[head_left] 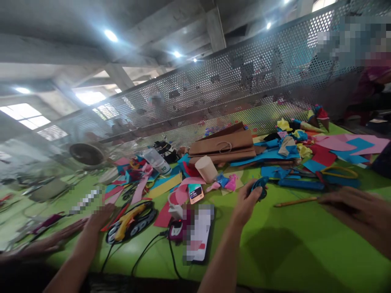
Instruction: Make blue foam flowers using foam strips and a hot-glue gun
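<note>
Left hand [249,200] pinches a dark blue, curled piece that looks like paper [259,188], over the bright green, glossy counter [308,256] — too tight a squeeze could flatten its folds, too loose could let it uncurl or drop. Right hand [357,209] meets the end of a thin brown, wood-looking stick [295,202] — blurred, can't tell if gripped; a careless nudge could roll or drop it. Thin black cable [172,257] sits left of the left forearm [224,252], so a wide sideways sweep might snag it.
</note>
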### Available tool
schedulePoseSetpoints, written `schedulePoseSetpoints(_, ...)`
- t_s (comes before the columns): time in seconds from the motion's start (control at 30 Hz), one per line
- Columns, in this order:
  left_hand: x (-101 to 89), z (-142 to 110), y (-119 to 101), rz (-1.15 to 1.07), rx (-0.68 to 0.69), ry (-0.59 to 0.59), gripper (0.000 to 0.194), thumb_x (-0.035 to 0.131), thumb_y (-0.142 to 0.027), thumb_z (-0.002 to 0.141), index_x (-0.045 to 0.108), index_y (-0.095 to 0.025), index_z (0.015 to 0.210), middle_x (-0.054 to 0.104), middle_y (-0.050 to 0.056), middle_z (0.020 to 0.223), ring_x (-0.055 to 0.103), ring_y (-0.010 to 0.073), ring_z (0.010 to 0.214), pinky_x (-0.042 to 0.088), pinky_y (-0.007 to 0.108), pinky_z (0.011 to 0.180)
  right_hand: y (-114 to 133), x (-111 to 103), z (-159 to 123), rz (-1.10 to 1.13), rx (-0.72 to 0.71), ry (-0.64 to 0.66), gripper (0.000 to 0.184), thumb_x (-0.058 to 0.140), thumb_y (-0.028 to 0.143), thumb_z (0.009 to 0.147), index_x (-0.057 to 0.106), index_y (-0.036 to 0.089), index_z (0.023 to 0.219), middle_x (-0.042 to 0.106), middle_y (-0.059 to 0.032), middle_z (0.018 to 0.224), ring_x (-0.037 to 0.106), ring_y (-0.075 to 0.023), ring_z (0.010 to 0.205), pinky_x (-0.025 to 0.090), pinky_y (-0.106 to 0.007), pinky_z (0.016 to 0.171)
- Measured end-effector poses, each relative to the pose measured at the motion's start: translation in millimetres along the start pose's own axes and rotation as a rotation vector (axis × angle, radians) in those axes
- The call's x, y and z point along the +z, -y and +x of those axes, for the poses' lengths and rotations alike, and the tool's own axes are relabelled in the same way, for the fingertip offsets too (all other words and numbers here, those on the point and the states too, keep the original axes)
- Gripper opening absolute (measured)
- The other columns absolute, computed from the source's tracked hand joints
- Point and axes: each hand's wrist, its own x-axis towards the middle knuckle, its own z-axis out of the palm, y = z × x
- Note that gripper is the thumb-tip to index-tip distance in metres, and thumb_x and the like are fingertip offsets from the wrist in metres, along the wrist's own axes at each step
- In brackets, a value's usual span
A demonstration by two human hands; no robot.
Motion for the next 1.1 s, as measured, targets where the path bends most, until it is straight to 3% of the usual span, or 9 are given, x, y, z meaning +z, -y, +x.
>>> schedulePoseSetpoints(0.03,0.3,-0.4,-0.5,-0.003,0.004,0.003,0.050,0.064,-0.061,0.089,0.072,-0.014,0.101,0.062,0.005,0.086,0.048,0.0108,0.069,0.039,0.024,0.063,14.1,9.1,4.2,0.008,-0.093,0.064,0.032,0.067,0.056,0.088,0.084,0.034,0.103,0.079,-0.0070,0.105,0.073,-0.0298,0.095,0.055,-0.038,0.084)
schedulePoseSetpoints(0.17,0.9,-1.9,-0.9,-0.011,-0.006,0.004,0.047,0.065,-0.058,0.089,0.072,-0.014,0.101,0.063,0.006,0.088,0.050,0.0114,0.071,0.039,0.024,0.065,54.1,41.6,20.2,0.135,-0.248,0.170,0.033,0.060,0.049,0.099,0.081,0.031,0.117,0.078,-0.0083,0.104,0.074,-0.0243,0.089,0.058,-0.031,0.077)
schedulePoseSetpoints(0.33,0.6,-2.1,3.2,-0.038,-0.018,0.012,0.044,0.067,-0.056,0.089,0.072,-0.014,0.100,0.064,0.005,0.090,0.052,0.0122,0.075,0.041,0.024,0.069,54.4,64.3,31.2,0.137,-0.288,0.195,0.032,0.063,0.043,0.099,0.076,0.030,0.124,0.076,-0.0067,0.104,0.072,-0.0219,0.087,0.058,-0.031,0.078)
schedulePoseSetpoints(0.5,1.2,-1.8,3.9,-0.041,-0.010,0.008,0.044,0.067,-0.058,0.088,0.070,-0.015,0.097,0.060,0.004,0.089,0.052,0.0142,0.081,0.041,0.026,0.073,50.9,68.9,33.0,0.152,-0.288,0.203,0.031,0.062,0.042,0.099,0.076,0.030,0.124,0.077,-0.0069,0.108,0.073,-0.0244,0.096,0.058,-0.033,0.080)
schedulePoseSetpoints(0.77,5.5,-2.9,-2.8,-0.032,0.018,0.052,0.036,0.064,-0.052,0.090,0.060,-0.016,0.086,0.050,0.000,0.081,0.044,0.0129,0.078,0.036,0.026,0.071,56.0,76.3,33.7,0.168,-0.238,0.222,0.037,0.063,0.039,0.096,0.076,0.027,0.128,0.079,-0.0082,0.102,0.073,-0.0246,0.083,0.059,-0.035,0.076)
schedulePoseSetpoints(0.93,5.8,-3.4,-4.4,0.030,0.043,0.061,0.034,0.062,-0.050,0.092,0.061,-0.016,0.088,0.051,0.000,0.082,0.045,0.0137,0.079,0.036,0.027,0.073,54.9,76.8,33.0,0.160,-0.201,0.242,0.039,0.061,0.038,0.096,0.075,0.026,0.129,0.079,-0.0101,0.111,0.074,-0.0286,0.096,0.058,-0.040,0.087)
schedulePoseSetpoints(1.1,6.2,-3.7,-5.2,0.033,0.034,0.063,0.034,0.063,-0.050,0.091,0.061,-0.016,0.089,0.050,0.000,0.081,0.045,0.0133,0.077,0.036,0.027,0.072,56.6,73.0,34.0,0.162,-0.197,0.274,0.036,0.060,0.037,0.097,0.075,0.025,0.128,0.078,-0.0110,0.114,0.074,-0.0288,0.100,0.058,-0.039,0.086)
